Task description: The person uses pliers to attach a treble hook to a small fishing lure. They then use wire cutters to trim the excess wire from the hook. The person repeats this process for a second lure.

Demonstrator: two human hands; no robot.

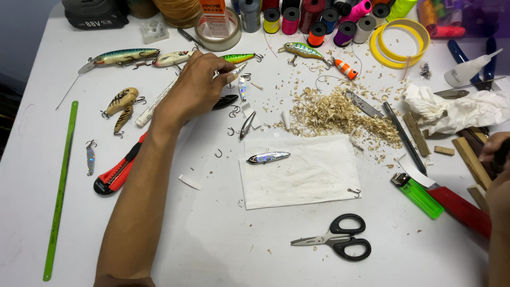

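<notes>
The left hand [199, 85] reaches up the table, fingertips pinching a small silvery lure [237, 69] near the green minnow lure [237, 57]. A holographic lure body [268, 157] lies at five o'clock from it on white paper [313, 178], long axis three-to-nine. The right hand [496, 159], barely in view, has an unreadable grip.

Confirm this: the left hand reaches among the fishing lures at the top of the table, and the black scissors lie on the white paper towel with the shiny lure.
Not quite. In the head view the black scissors lie on the bare table, below the white paper towel. Only the shiny lure lies on it. The left hand does reach among the lures.
</notes>
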